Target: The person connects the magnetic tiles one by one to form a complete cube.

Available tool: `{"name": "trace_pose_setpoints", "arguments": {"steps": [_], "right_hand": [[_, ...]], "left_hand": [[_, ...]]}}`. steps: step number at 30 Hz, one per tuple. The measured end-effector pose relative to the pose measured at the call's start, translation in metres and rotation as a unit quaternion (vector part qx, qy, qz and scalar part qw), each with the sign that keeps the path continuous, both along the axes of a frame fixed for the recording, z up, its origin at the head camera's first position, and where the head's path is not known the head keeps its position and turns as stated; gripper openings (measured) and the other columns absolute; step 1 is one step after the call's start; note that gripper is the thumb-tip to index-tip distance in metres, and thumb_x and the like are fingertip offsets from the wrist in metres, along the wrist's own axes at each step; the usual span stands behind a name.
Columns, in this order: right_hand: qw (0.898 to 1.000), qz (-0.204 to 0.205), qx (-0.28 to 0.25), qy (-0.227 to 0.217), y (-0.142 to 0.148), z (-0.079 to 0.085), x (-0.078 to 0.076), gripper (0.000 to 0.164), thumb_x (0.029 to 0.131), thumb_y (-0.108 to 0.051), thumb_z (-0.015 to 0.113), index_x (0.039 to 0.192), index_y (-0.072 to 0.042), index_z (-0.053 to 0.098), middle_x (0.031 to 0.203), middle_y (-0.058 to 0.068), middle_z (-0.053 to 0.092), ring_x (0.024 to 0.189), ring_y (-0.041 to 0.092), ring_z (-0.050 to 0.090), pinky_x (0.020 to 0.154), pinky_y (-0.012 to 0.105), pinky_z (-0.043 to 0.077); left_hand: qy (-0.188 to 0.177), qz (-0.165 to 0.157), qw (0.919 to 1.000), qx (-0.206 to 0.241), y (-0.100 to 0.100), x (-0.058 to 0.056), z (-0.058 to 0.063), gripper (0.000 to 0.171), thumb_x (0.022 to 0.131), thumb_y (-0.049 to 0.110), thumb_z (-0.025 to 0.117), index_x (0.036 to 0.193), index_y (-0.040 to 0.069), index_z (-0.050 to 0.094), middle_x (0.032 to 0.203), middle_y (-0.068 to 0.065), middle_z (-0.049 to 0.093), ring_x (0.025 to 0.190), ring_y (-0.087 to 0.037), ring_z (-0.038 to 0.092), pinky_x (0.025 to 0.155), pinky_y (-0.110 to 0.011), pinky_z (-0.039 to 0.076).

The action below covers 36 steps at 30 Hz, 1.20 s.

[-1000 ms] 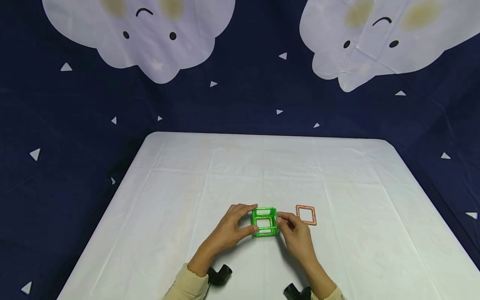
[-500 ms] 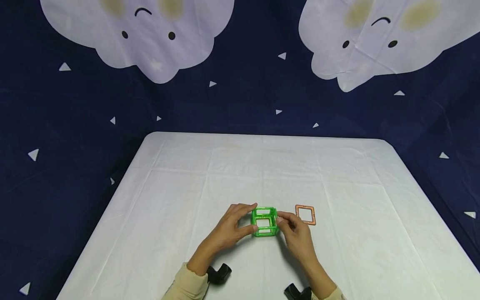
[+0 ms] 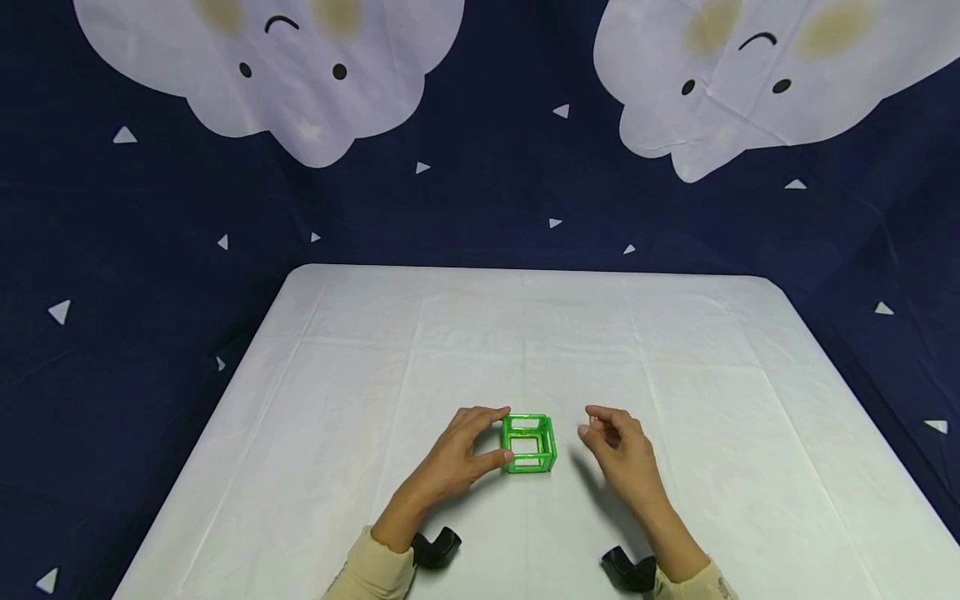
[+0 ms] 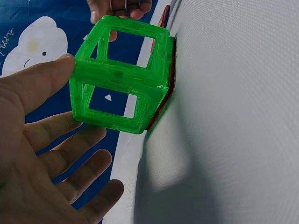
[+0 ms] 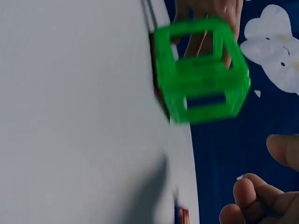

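A green cube built of magnetic tiles (image 3: 528,457) stands on the white table, and a dark red tile (image 4: 172,70) forms its base. My left hand (image 3: 456,458) holds the cube at its left side, thumb on the near corner and index finger at the far corner. Apart from the cube, to its right, my right hand (image 3: 626,462) hovers with thumb and index finger separated and nothing visible between them. An orange tile (image 5: 183,215) lies on the table by the right hand; in the head view that hand covers it.
The white cloth-covered table (image 3: 420,333) has rounded far corners. Behind it hangs a dark blue curtain (image 3: 480,200) with white clouds and small triangles. Black wrist mounts (image 3: 437,548) sit below both hands, above the table.
My right hand has let go of the cube's right side and moved right, over the orange tile. The left hand has stayed on the cube.
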State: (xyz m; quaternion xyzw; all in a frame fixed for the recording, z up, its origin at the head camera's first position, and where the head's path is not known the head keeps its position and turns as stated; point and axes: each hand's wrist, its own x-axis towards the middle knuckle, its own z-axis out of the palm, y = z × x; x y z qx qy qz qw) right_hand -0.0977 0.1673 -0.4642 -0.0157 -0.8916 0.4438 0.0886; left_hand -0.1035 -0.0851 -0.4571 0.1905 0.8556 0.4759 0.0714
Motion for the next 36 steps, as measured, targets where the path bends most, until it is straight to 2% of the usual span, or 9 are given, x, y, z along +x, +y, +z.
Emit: {"name": "trace_pose_setpoints", "arguments": {"steps": [3,9,13,19,26,31,36], "right_hand": [[0.999,0.009,0.038,0.023,0.011,-0.001,-0.003,0.031,0.084,-0.018,0.07,0.113,-0.007,0.066,0.089,0.002,0.06,0.083,0.009,0.049,0.072,0.018,0.044],[0.993,0.03,0.088,0.065,0.03,-0.005,-0.007,0.037,0.08,-0.014,0.074,0.113,-0.001,0.064,0.089,0.009,0.059,0.082,0.021,0.044,0.074,0.031,0.027],[0.99,0.038,0.113,0.071,0.042,-0.006,-0.01,0.04,0.078,-0.014,0.075,0.114,-0.001,0.063,0.092,0.011,0.058,0.085,0.024,0.044,0.074,0.035,0.026],[0.985,0.05,0.157,0.054,0.056,-0.005,-0.012,0.049,0.075,-0.02,0.078,0.117,-0.003,0.061,0.098,0.015,0.057,0.089,0.026,0.042,0.076,0.036,0.027],[0.973,0.091,0.21,0.025,0.068,-0.006,-0.017,0.061,0.071,-0.027,0.08,0.123,-0.003,0.058,0.102,0.016,0.056,0.092,0.03,0.044,0.079,0.04,0.03],[0.966,0.108,0.235,0.004,0.075,-0.007,-0.019,0.064,0.071,-0.032,0.08,0.125,-0.005,0.058,0.1,0.013,0.055,0.091,0.028,0.044,0.076,0.041,0.031],[0.961,0.122,0.249,0.002,0.079,-0.007,-0.02,0.063,0.071,-0.031,0.081,0.125,-0.007,0.059,0.099,0.012,0.055,0.09,0.028,0.044,0.074,0.042,0.032]], "left_hand": [[0.0,-0.001,1.0,0.002,0.0,0.0,0.001,0.057,0.084,0.03,0.071,0.136,0.017,0.051,0.131,0.004,0.055,0.122,-0.016,0.044,0.104,-0.046,0.037],[-0.001,0.0,1.0,0.0,-0.002,0.001,0.0,0.057,0.084,0.032,0.071,0.136,0.019,0.052,0.131,0.003,0.055,0.122,-0.016,0.044,0.104,-0.047,0.038],[-0.004,-0.001,1.0,-0.001,-0.002,0.002,0.0,0.057,0.084,0.032,0.07,0.136,0.018,0.051,0.131,0.002,0.055,0.122,-0.016,0.044,0.104,-0.047,0.038],[-0.004,-0.003,1.0,-0.001,-0.001,0.002,0.001,0.057,0.084,0.033,0.07,0.136,0.016,0.052,0.131,0.001,0.056,0.122,-0.017,0.045,0.104,-0.047,0.038],[0.002,0.003,1.0,-0.006,-0.003,0.003,0.002,0.056,0.084,0.033,0.07,0.135,0.018,0.052,0.129,0.003,0.057,0.121,-0.016,0.046,0.103,-0.047,0.038],[0.005,0.006,0.9999,-0.009,-0.003,0.002,0.002,0.055,0.084,0.033,0.07,0.135,0.021,0.052,0.129,0.005,0.057,0.12,-0.014,0.046,0.103,-0.045,0.039],[0.009,0.005,0.9999,-0.01,-0.002,0.001,0.003,0.056,0.083,0.033,0.071,0.135,0.021,0.052,0.129,0.005,0.057,0.121,-0.014,0.046,0.103,-0.046,0.038]]}}
